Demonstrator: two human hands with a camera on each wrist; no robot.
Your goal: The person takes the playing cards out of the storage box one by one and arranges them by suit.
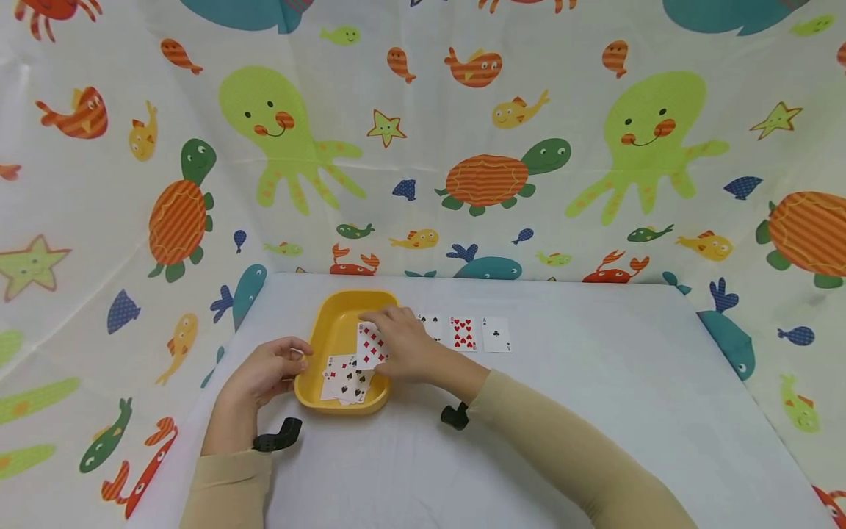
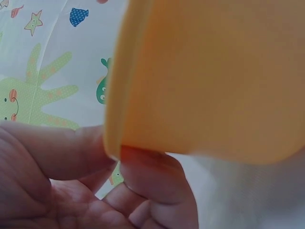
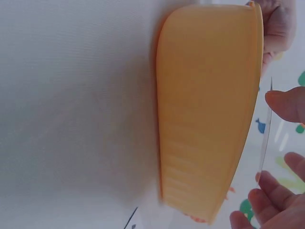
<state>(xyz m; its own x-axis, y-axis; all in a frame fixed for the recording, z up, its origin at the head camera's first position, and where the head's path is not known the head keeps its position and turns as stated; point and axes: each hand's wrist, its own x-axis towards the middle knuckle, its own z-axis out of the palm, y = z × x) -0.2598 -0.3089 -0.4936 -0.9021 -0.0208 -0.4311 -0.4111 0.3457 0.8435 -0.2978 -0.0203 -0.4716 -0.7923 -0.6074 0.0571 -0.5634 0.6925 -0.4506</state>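
A yellow plastic tray stands on the white table at left of centre. My left hand pinches its left rim between thumb and fingers; the left wrist view shows the tray wall close up. Over the tray's right side, my right hand holds a playing card with red diamonds, face up. In the right wrist view this card appears edge-on, between thumb and fingertips, above the rim. Several playing cards with spades and diamonds lie overlapping in the near end of the tray.
Right of the tray, face-up cards lie in a row: a spades card partly behind my right hand, a hearts card and an ace of clubs. A cloth printed with sea animals hangs behind the table and along its sides.
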